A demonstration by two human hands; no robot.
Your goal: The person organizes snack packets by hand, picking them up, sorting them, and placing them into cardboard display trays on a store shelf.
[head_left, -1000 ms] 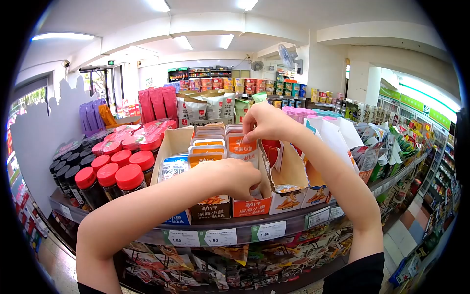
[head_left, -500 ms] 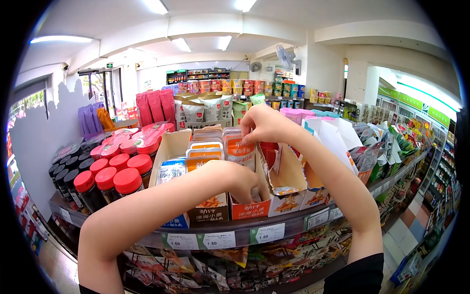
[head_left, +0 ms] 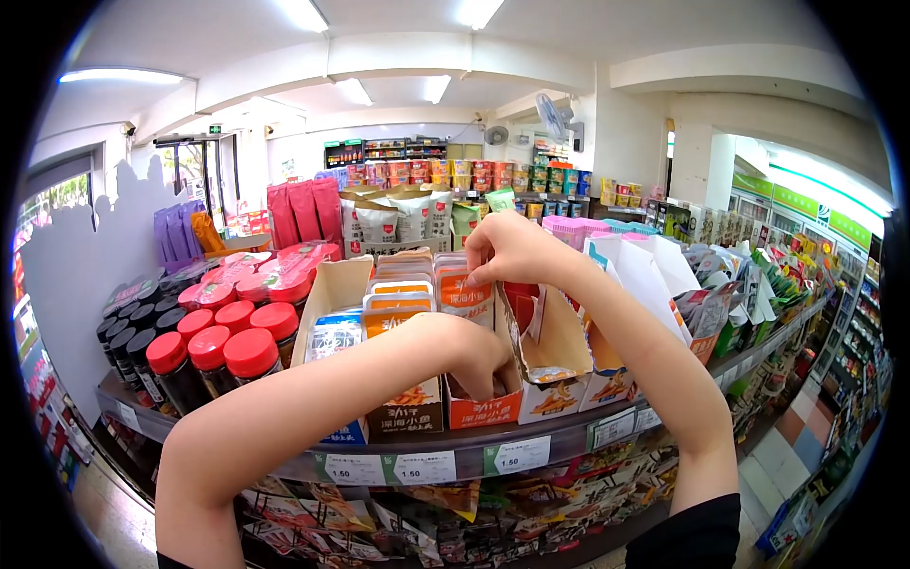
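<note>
My right hand (head_left: 510, 248) pinches the top edge of an orange snack packet (head_left: 462, 294) at the back of an open display box. Down at the front of the same orange-fronted box (head_left: 485, 412), my left hand (head_left: 477, 358) has its fingers curled inside. Whatever those fingers hold is hidden. Left of it stands a brown-fronted box (head_left: 406, 418) with orange and white packets (head_left: 391, 316). On the right is an open carton (head_left: 559, 357) with a few packets at its bottom.
Red-lidded jars (head_left: 251, 353) crowd the shelf on the left. White pouches (head_left: 409, 216) and pink packages (head_left: 313, 211) stand behind. Price tags (head_left: 424, 468) line the shelf edge, above hanging snack bags (head_left: 398, 523). More packets (head_left: 706, 299) fill boxes on the right.
The whole view has shifted very slightly. My left hand has moved a little to the right within the box; my right hand stays on the packet's top edge.
</note>
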